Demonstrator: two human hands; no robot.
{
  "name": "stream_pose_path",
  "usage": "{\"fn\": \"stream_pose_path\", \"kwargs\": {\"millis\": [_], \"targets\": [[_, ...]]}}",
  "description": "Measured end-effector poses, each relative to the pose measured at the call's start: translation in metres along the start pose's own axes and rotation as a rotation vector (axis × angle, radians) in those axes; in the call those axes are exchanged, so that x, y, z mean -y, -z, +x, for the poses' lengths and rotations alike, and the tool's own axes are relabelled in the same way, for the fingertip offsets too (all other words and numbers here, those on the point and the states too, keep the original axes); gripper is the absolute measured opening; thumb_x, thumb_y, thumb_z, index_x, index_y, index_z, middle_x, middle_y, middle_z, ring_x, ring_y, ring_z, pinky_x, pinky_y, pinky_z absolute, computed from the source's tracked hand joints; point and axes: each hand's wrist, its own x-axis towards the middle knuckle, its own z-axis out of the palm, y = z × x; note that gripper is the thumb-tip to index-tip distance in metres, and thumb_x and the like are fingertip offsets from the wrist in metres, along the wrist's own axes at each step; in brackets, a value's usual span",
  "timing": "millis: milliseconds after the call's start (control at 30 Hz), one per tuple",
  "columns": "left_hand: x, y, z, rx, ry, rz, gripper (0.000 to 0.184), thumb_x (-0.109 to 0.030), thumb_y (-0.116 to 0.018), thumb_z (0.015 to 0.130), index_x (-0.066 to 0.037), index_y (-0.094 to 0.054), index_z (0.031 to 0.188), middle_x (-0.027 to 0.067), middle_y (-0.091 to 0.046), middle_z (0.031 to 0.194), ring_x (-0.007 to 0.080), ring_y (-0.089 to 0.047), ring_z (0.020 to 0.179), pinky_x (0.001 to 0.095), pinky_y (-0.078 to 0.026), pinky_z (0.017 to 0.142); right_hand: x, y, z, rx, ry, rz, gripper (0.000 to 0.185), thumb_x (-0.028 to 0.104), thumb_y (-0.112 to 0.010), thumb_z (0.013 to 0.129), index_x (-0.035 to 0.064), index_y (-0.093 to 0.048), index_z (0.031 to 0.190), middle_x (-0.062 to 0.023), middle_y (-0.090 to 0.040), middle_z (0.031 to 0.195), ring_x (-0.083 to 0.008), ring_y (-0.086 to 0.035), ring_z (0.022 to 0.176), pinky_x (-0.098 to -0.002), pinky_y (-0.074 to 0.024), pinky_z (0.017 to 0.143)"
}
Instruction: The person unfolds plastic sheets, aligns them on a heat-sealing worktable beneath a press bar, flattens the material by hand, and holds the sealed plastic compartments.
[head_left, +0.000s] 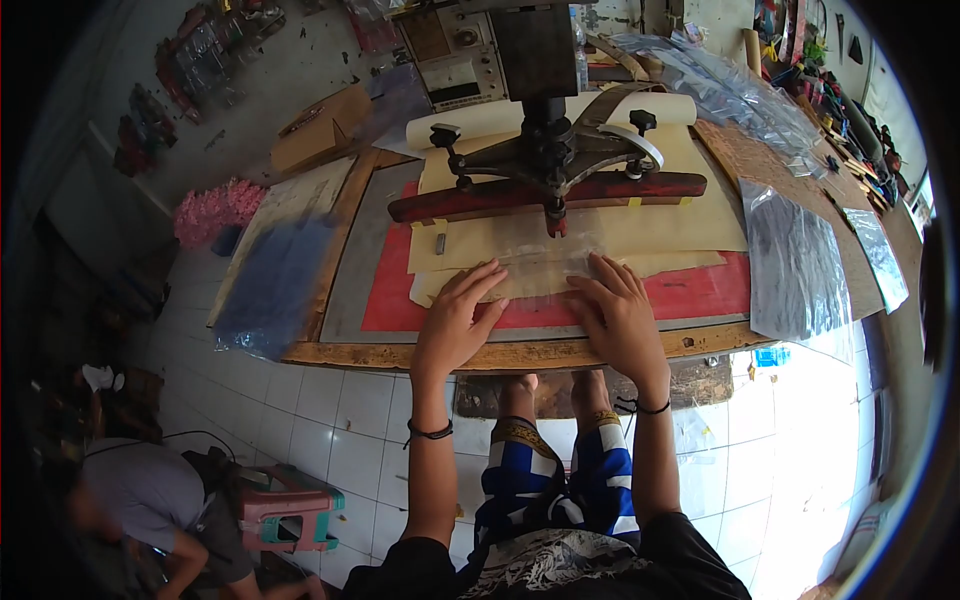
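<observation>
A dark shirt [565, 572] is nearest. Past it, the clear film [545, 262] lies between the left hand [457, 318] and right hand [622, 318], fingertips on its sides; both hands are open, palms down, clasping nothing. Keeping it flat calls for light, even pressure, with fingers clear of the red bar [430, 206] ahead. Beneath are a beige sheet [675, 228] and a red sheet [700, 290]; a small grey piece [440, 243] sits ahead of the left hand.
</observation>
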Motion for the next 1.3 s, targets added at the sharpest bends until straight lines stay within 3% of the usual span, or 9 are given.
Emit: {"fn": "stream_pose_path", "kwargs": {"millis": [600,900,1300], "targets": [[0.004,-0.001,-0.001,-0.031,-0.047,-0.014,0.042,-0.024,-0.068,0.1,-0.009,-0.065,0.139,0.0113,-0.059,0.15,0.0321,-0.057,0.137,0.0427,-0.045,0.114,-0.004,-0.002,0.001,0.024,0.01,-0.035,0.03,0.02,-0.069,0.095,0.0074,-0.072,0.121,-0.0252,-0.059,0.143,-0.0429,-0.053,0.135,-0.0539,-0.0373,0.118],[0.007,-0.005,-0.006,-0.052,-0.013,0.016,0.047,-0.03,-0.068,0.1,-0.011,-0.063,0.142,0.0111,-0.055,0.154,0.0318,-0.051,0.142,0.0441,-0.042,0.118,-0.004,-0.005,-0.001,0.026,0.036,-0.047,0.031,0.021,-0.069,0.095,0.007,-0.072,0.122,-0.027,-0.058,0.143,-0.0451,-0.053,0.134,-0.0551,-0.0373,0.117],[0.008,-0.006,-0.005,-0.055,-0.032,0.021,0.046,-0.028,-0.068,0.1,-0.008,-0.062,0.141,0.0134,-0.058,0.151,0.0335,-0.055,0.138,0.0428,-0.043,0.116,-0.01,-0.008,-0.003,-0.035,0.041,-0.024,0.025,0.013,-0.065,0.096,0.005,-0.073,0.119,-0.0256,-0.063,0.137,-0.0434,-0.056,0.131,-0.0529,-0.0409,0.115]]}}
